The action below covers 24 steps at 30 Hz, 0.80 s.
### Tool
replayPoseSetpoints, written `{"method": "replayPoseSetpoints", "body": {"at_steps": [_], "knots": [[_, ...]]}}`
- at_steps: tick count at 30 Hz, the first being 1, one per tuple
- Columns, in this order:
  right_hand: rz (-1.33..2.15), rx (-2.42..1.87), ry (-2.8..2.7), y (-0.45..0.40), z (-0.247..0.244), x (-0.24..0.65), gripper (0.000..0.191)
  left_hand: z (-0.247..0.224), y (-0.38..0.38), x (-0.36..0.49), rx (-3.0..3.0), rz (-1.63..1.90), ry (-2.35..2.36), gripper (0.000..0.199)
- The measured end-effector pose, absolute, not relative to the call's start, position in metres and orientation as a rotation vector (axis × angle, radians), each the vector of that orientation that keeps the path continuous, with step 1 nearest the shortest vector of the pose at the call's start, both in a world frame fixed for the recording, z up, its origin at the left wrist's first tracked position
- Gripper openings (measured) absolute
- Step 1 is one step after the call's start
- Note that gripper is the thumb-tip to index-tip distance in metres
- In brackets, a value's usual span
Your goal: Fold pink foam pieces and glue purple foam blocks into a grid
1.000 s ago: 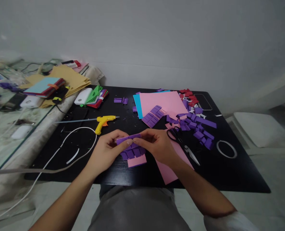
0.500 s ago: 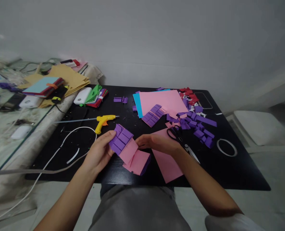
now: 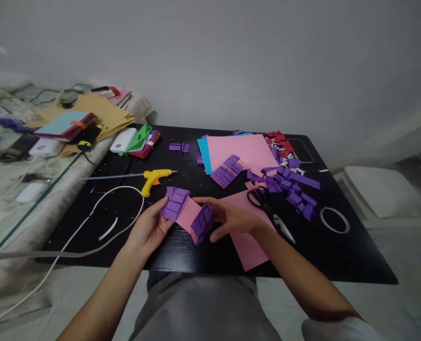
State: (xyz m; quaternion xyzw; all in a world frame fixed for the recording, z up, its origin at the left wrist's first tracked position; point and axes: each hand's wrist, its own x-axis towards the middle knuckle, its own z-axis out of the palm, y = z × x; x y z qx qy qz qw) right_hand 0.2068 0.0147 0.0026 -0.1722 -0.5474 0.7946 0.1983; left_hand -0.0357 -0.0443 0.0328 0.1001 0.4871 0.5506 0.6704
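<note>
Head view: I am watching the left hand (image 3: 149,232) pinching the near-left end of a pink-and-purple piece (image 3: 187,213), its thumb lying on the purple blocks and its fingers reaching underneath. The piece is hanging over the front part of the black table (image 3: 174,251), between the two hands, its bare pink middle showing and its right-hand purple end tilting up. The right hand (image 3: 231,218) is curving beside that end, thumb and fingers standing apart; I am not able to tell whether its fingertips are pressing on it.

Under the right forearm a pink strip (image 3: 246,241) is lying flat, with black-handled scissors (image 3: 272,213) resting across its right edge. Beyond the hands I am seeing a second purple-blocked piece (image 3: 227,171) overlapping a large pink sheet (image 3: 242,149), which is covering most of a blue sheet (image 3: 205,154). Purple scraps (image 3: 299,194) are spreading to the right of these. To the left, a yellow glue gun (image 3: 153,180) is lying on its side, near the left hand, its nozzle pointing right.
</note>
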Motion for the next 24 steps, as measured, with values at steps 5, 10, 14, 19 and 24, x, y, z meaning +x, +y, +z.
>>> {"method": "replayPoseSetpoints", "body": {"at_steps": [5, 10, 14, 19, 24], "knots": [[2.048, -0.953, -1.629, 0.011, 0.003, 0.214, 0.067, 0.011, -0.062, -0.044, 0.567, 1.17, 1.308, 0.031], [1.43, -1.34, -1.998, 0.002, 0.007, 0.221, 0.052, 0.001, -0.083, -0.052, 1.328, 0.828, 1.795, 0.045], [0.772, -1.341, -2.248, -0.025, 0.01, 0.206, 0.041, 0.001, -0.089, -0.046, 2.007, 0.669, 2.038, 0.042], [0.549, -1.186, -2.523, -0.051, -0.009, 0.178, 0.061, -0.017, -0.084, -0.033, 2.548, 0.535, 1.619, 0.051], [0.457, -1.225, -2.655, -0.053, -0.029, 0.173, 0.064, -0.034, -0.081, -0.035, 2.576, 0.377, 1.514, 0.061]]}}
